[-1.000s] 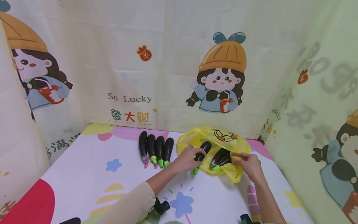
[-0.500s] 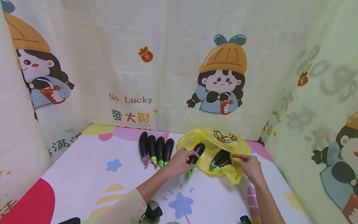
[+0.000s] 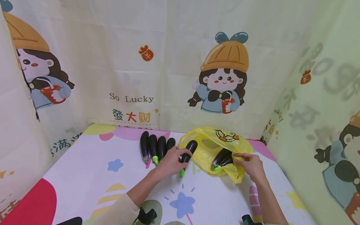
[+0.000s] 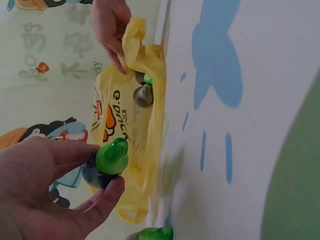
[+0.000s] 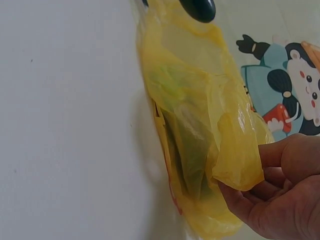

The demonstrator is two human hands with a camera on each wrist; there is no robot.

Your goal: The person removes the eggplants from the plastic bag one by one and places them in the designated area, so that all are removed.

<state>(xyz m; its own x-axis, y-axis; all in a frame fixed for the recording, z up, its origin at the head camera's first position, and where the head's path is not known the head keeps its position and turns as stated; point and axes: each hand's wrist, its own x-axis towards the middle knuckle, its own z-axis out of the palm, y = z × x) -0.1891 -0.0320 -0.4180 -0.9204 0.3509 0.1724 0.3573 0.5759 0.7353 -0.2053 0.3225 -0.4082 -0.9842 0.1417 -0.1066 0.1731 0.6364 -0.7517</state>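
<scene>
My left hand (image 3: 171, 161) grips a dark purple eggplant (image 3: 188, 152) between thumb and fingers, its green stem end (image 4: 112, 156) facing the left wrist camera. The eggplant is just left of a yellow plastic bag (image 3: 202, 162), overlapping its edge in the head view. With my right hand (image 3: 251, 166) I pinch the right side of the bag's mouth, holding it open. Two eggplants (image 3: 222, 157) lie inside the bag, their outlines showing through the film in the right wrist view. To the left, a row of several eggplants (image 3: 152, 147) rests on the table, the nearest one partly hidden behind my left hand.
A white patterned cloth (image 3: 135, 193) covers the table. Printed curtains (image 3: 174, 62) close it in at the back and both sides, the back one right behind the bag.
My left hand has drawn the eggplant leftward out of the bag's mouth, toward the row. The right hand keeps its hold on the bag.
</scene>
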